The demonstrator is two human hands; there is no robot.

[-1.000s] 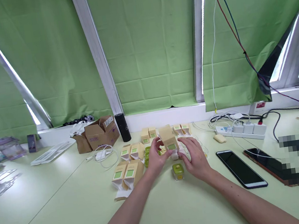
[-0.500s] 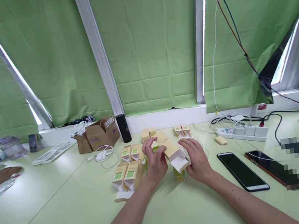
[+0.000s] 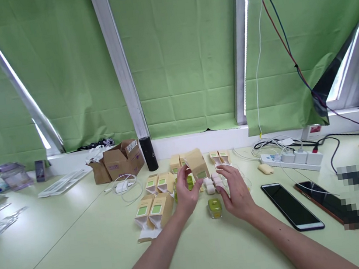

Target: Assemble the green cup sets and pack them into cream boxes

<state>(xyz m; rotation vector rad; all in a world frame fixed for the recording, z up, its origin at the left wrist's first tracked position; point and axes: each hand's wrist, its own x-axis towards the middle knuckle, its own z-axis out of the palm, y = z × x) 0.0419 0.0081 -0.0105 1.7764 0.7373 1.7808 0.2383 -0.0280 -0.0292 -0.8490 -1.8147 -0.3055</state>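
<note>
Tilted above the table, a small tan cardboard box (image 3: 196, 164) with a green label is held between the thumb and fingers of my left hand (image 3: 186, 191). My right hand (image 3: 236, 189) has its fingers apart, beside several small white rolls (image 3: 209, 186), and I cannot tell whether it touches them. A square glass jar with a green lid (image 3: 215, 208) stands on the table between my hands. More green-lidded jars (image 3: 189, 181) are partly hidden behind my left hand. To the left sit several tan boxes with green labels (image 3: 160, 207), their white flaps open toward me.
Behind are more tan boxes (image 3: 219, 157), a black cylinder (image 3: 148, 154) and an open brown carton (image 3: 123, 159). On the right lie a phone (image 3: 291, 206), a second phone (image 3: 327, 203) and a white power strip (image 3: 291, 159) with cables. A white charger (image 3: 123, 186) lies left.
My right hand has let go of the tan box. The box has turned in my left hand, so its green label now shows. At far left, another person's hand has left the view.
</note>
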